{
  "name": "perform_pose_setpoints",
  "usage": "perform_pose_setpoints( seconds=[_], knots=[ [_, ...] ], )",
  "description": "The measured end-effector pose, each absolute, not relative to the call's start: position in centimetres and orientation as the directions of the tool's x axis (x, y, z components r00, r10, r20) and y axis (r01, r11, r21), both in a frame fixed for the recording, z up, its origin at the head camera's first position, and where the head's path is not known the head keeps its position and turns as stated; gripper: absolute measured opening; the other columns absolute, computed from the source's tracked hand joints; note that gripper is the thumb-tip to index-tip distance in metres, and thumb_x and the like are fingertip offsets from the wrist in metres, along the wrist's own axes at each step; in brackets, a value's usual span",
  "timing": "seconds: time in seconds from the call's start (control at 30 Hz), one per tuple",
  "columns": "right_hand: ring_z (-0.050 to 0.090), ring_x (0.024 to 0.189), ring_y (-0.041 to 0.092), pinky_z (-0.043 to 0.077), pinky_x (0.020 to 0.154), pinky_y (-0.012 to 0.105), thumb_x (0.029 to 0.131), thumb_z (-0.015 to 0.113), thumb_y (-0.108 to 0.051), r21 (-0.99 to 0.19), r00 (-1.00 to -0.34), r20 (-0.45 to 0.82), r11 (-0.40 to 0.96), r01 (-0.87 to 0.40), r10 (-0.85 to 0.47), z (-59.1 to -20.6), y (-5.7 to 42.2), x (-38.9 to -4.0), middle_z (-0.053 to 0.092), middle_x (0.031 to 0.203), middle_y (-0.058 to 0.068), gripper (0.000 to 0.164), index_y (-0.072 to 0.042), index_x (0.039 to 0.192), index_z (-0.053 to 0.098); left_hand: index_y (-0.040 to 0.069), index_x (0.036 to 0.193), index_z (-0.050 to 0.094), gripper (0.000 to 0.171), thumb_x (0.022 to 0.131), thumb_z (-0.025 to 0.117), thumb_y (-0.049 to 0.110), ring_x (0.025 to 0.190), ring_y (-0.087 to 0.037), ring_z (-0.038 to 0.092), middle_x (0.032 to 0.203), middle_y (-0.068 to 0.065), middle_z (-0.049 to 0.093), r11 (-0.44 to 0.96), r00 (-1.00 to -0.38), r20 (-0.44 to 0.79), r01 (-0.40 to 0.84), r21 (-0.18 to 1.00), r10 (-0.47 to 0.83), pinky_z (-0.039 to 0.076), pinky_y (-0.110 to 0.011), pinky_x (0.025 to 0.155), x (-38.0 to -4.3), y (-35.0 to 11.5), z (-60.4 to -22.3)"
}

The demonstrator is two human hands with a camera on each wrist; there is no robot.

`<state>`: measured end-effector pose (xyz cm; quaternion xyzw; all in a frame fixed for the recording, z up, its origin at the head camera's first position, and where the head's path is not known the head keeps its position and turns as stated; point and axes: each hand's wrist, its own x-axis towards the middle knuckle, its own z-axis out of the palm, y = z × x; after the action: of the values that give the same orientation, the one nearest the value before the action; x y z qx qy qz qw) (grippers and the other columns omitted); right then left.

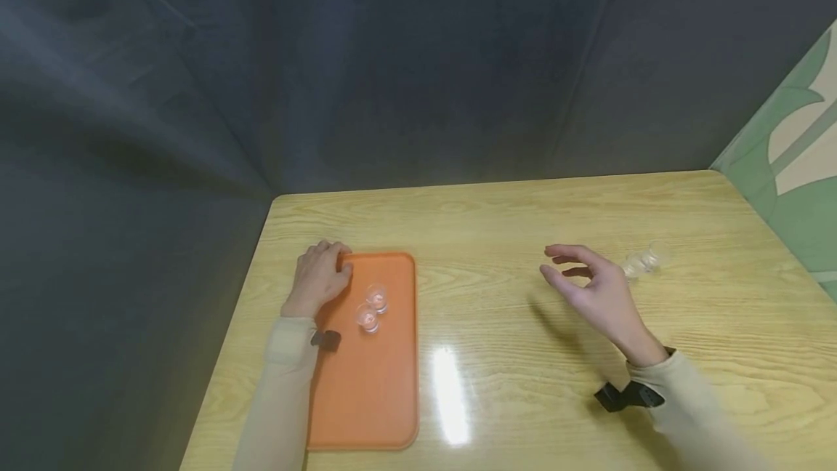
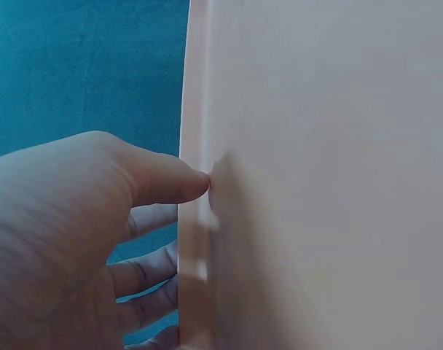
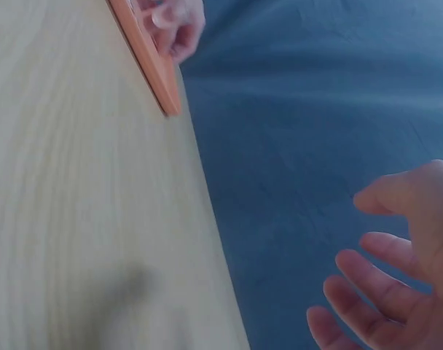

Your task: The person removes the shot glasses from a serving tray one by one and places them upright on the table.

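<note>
An orange tray [image 1: 369,398] lies at the left of the table, and my left hand [image 1: 316,278] grips its far left edge. In the left wrist view, the thumb [image 2: 174,179] presses the inner side of the rim while the other fingers sit along its outside. Two small clear cups [image 1: 368,319] stand close together on the tray. Over the right part of the table, my right hand [image 1: 601,300] hovers with fingers spread in a loose curve and nothing between them. Just beyond it, small clear cups [image 1: 642,262] appear in a row, partly blurred.
The pale wooden table [image 1: 484,224] is bounded by a dark cloth [image 1: 445,78] at the back and left. A green patterned surface [image 1: 798,166] borders the right side. Dark wrist cameras sit on both sleeves.
</note>
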<state>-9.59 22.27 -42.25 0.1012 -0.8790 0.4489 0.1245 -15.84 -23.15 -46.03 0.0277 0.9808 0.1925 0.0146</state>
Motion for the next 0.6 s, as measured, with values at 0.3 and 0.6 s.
perform_pose_setpoints(
  seconds=[0.3, 0.6],
  knots=[
    [0.070, 0.105, 0.007, 0.059, 0.088, 0.023, 0.098, 0.076, -0.012, -0.824, -0.955, 0.218, 0.487, -0.290, -0.199, -43.1, 18.9, -9.1, 0.077, 0.122, 0.013, 0.027, -0.006, 0.124, 0.075, 0.006, 0.133, 0.067, 0.036, 0.102, 0.063, 0.024, 0.120, -0.042, 0.059, 0.128, -0.020, 0.066, 0.924, -0.998, -0.016, 0.055, 0.378, 0.065, 0.042, -0.059, 0.110, -15.9, -23.2, -46.1],
    [0.073, 0.104, 0.015, 0.061, 0.088, 0.030, 0.097, 0.078, -0.014, -0.884, -0.944, 0.123, 0.400, -0.244, -0.305, -44.3, 15.4, -8.6, 0.077, 0.123, 0.013, 0.030, -0.004, 0.124, 0.074, 0.006, 0.133, 0.067, 0.036, 0.103, 0.063, 0.024, 0.123, -0.043, 0.059, 0.129, -0.021, 0.066, 0.923, -0.998, -0.019, 0.053, 0.381, 0.065, 0.042, -0.060, 0.111, -15.9, -23.3, -46.2]
  ],
)
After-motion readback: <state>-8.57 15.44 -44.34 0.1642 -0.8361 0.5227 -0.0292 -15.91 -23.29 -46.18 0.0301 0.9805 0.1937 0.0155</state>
